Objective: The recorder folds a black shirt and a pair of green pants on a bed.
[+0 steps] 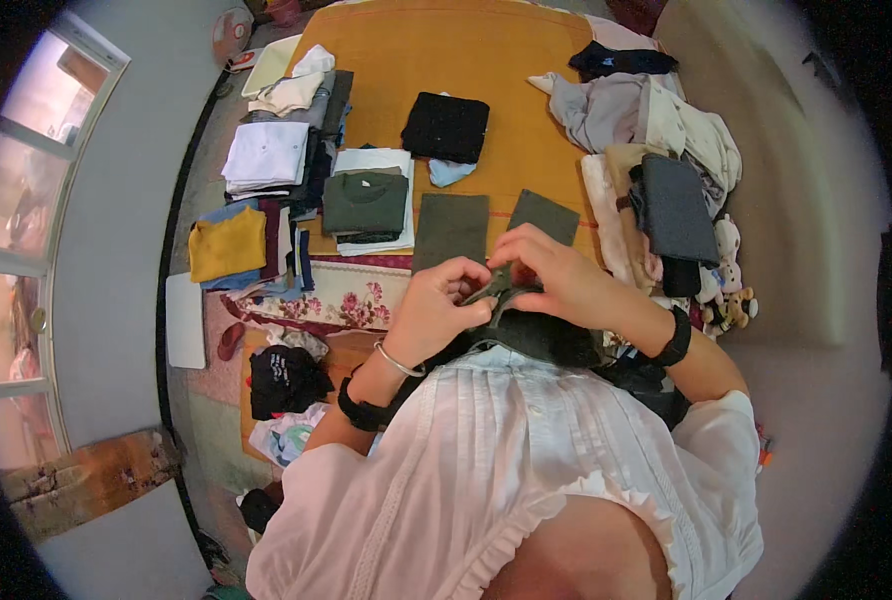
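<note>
Dark olive-green trousers point(450, 231) lie with two leg ends spread on the mustard-yellow bed cover point(446, 45), their waist end close to my body. My left hand point(446, 304) pinches the waistband between thumb and fingers. At the other side of the same waistband, my right hand point(547, 274) grips it, the fingertips of both hands close together. Beyond the trousers rests a folded black garment point(446, 127) on a light blue cloth point(451, 172). To their left a folded dark green T-shirt point(366, 202) tops a pile with white cloth.
Folded white shirts point(266, 154) and a yellow garment point(228, 244) top piles at left. At right are a folded grey garment point(678, 210), a loose heap of pale clothes point(618, 112) and plush toys point(729, 277). A black garment point(285, 379) lies crumpled at lower left.
</note>
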### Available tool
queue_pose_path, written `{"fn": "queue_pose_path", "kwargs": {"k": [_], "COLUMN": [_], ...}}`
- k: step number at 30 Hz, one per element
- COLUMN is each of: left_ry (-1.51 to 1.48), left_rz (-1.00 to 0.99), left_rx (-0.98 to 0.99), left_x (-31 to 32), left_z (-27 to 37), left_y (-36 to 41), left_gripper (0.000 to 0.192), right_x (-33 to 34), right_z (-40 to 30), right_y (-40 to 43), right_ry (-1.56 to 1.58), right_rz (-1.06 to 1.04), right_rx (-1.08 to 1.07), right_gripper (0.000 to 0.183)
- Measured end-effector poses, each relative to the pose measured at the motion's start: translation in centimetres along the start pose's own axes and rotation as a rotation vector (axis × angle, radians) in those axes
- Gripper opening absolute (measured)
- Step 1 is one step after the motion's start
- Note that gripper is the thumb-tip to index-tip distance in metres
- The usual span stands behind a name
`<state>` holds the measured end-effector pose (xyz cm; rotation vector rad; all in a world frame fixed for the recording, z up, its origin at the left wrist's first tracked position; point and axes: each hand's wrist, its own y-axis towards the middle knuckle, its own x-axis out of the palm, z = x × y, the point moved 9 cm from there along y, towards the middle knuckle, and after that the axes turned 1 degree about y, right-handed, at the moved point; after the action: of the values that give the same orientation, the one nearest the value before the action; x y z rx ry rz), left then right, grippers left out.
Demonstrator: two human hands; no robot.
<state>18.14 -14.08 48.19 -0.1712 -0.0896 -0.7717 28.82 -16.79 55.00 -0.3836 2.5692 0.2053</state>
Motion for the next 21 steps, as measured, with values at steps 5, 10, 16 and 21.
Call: {"fn": "queue_pose_path", "kwargs": {"k": [5,10,16,21], "left_ry": [-0.003,0.197,0.115,0.163], "left_rz": [-0.026,-0.019,0.003,-0.019], "left_rx": [-0.024,0.012,-0.018,-0.065], "left_x": [0.6,0.6,-0.1,-0.5], "left_z": [0.2,0.5,0.3,-0.2], "left_y": [-0.1,-0.2,-0.3,-0.6], "left_gripper": [0.025,0.022,0.016,0.013], "right_x": [0.6,0.7,1.0,1.3], "right_z": [1.4,0.8,0.5,0.4], "right_y": [0.1,0.3,0.0,0.1], "right_ry": [0.024,-0.029,-0.081,-0.102], "right_rz": [-0.124,-0.175,-0.157,-0.164], "right_rx": [0.073,0.088,0.063,0.087], "right_gripper": [0.027,0.025,0.022,0.021]}}
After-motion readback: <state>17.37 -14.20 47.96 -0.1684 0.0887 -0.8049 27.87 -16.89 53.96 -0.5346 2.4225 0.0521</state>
